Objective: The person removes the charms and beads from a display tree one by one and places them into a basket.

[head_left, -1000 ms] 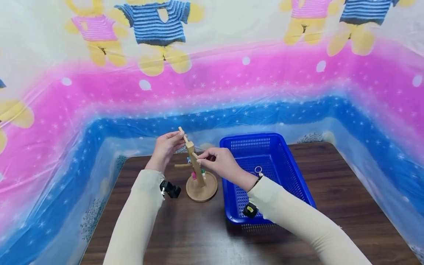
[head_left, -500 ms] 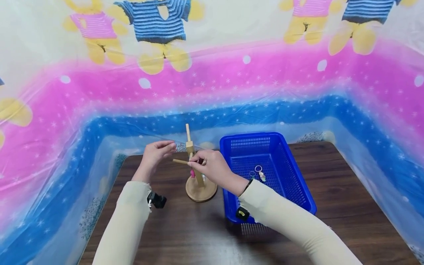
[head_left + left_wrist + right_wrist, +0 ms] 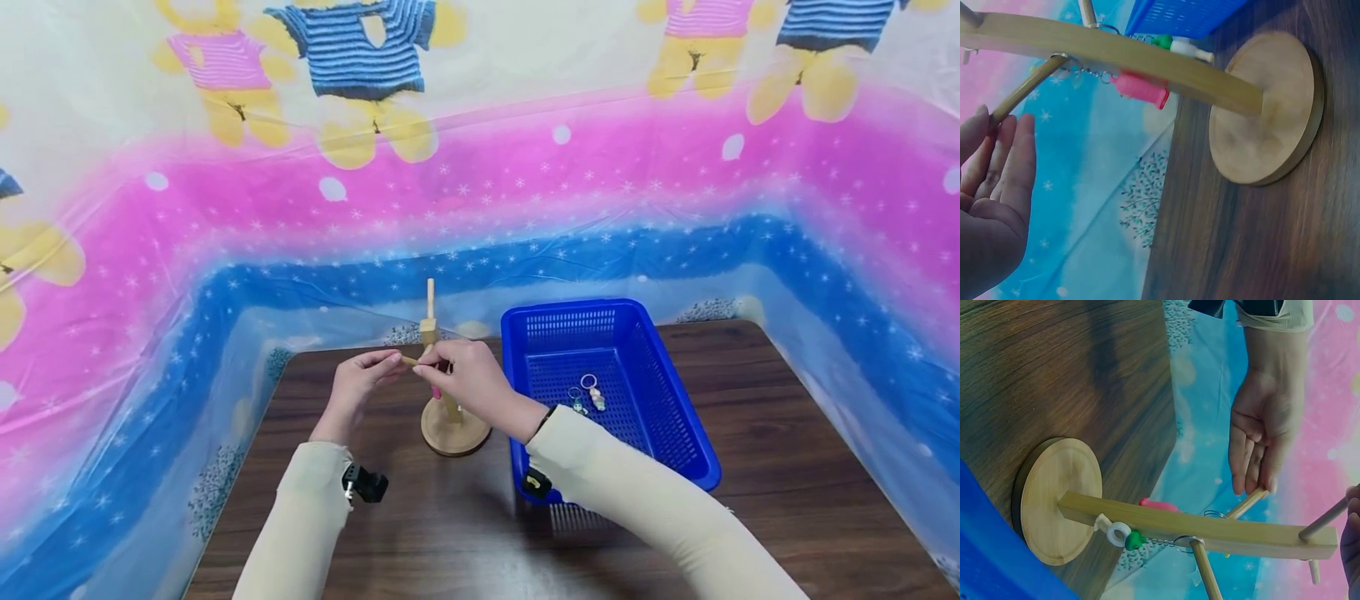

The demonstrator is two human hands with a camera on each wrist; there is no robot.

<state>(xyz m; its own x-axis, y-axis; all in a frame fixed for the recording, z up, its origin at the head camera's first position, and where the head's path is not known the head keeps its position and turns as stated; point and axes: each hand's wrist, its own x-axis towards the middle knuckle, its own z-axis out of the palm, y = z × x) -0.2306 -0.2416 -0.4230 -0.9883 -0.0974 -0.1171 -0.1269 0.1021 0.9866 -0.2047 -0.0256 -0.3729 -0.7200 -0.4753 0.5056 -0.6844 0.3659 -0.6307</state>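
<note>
A wooden peg stand (image 3: pixel 428 327) with a round base (image 3: pixel 454 435) stands left of the basket. My left hand (image 3: pixel 358 385) pinches the tip of its left side peg (image 3: pixel 1029 87) between thumb and fingers. From that peg a pink keychain (image 3: pixel 1141 90) hangs by its ring. My right hand (image 3: pixel 476 379) is at the front of the post, its thumb and fingers pinching the end of another peg (image 3: pixel 1325 517); in the head view the hand covers that peg. A green and white keychain (image 3: pixel 1124 536) hangs on the peg (image 3: pixel 1207 572) facing the basket.
A blue plastic basket (image 3: pixel 678 392) stands right of the stand, under my right forearm. Two keychains lie in it, one with a pale figure (image 3: pixel 596 398) and one greenish (image 3: pixel 579 406). A patterned cloth (image 3: pixel 480 208) rises behind the dark wooden table (image 3: pixel 787 433).
My left hand has come down from the upper peg and taken the left side peg's tip. The stand has turned a little, and my right hand has moved left with the front peg.
</note>
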